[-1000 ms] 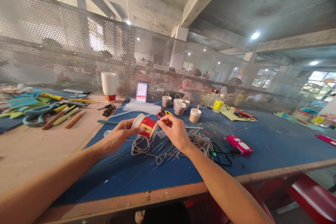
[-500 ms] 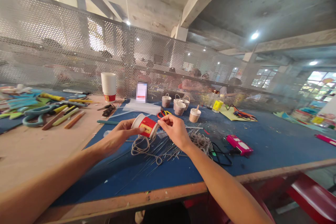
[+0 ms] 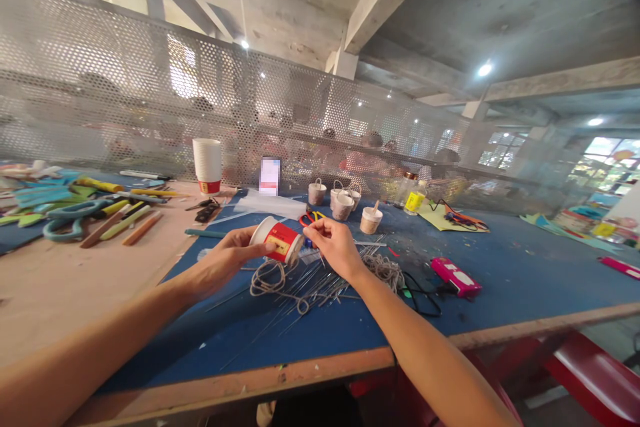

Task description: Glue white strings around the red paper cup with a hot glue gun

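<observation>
**Paper cup held sideways over loose cord and wires**

Left hand (image 3: pixel 225 261) is closed around the red-and-white paper cup (image 3: pixel 280 240), which is held on its side just above the blue mat (image 3: pixel 500 267), with its mouth toward the left. Right hand (image 3: pixel 339 250) has thumb and forefinger pinched together at the cup's base end. What they pinch is too thin to make out, possibly the cord's end. A grey cord (image 3: pixel 267 280) lies coiled directly below the cup, touching a scatter of thin wires (image 3: pixel 310 290). A twine bundle (image 3: pixel 387 270) and a pink tool (image 3: pixel 456 277) lie further right.

Risks, as judged:
- Too firm a grip could buckle the thin cup wall
- The cord could snag the wires and drag them across the mat
- Wire ends lie near the right wrist and could prick it
</observation>
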{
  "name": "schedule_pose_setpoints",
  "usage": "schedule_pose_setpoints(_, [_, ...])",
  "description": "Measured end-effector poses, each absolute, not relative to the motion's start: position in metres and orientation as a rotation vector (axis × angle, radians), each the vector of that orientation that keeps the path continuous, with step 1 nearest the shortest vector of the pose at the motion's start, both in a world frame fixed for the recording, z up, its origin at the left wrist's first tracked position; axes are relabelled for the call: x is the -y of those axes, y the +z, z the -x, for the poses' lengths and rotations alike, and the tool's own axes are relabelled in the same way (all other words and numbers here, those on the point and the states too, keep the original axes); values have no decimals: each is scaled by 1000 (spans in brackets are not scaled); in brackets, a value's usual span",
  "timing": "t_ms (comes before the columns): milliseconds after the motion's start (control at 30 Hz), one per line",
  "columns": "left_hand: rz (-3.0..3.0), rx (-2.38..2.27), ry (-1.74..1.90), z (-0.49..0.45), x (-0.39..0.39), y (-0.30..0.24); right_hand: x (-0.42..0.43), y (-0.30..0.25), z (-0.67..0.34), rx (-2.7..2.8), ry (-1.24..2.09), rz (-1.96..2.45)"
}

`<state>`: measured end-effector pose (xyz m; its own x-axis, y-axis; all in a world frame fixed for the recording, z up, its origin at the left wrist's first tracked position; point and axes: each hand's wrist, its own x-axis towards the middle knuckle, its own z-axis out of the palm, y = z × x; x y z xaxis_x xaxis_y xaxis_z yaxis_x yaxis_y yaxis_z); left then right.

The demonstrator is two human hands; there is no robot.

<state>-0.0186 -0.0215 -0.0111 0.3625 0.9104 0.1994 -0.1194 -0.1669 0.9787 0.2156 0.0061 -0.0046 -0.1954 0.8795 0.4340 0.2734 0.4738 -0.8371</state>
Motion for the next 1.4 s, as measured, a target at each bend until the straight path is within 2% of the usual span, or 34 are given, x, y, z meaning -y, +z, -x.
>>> schedule_pose_setpoints(567, [-1384,-769,1094,21,23,-9,-16,-11,-215,1586,993,993])
schedule_pose_setpoints(1400, [-1196,-635,1099,21,17,-15,-20,-17,-214,1607,1044,989])
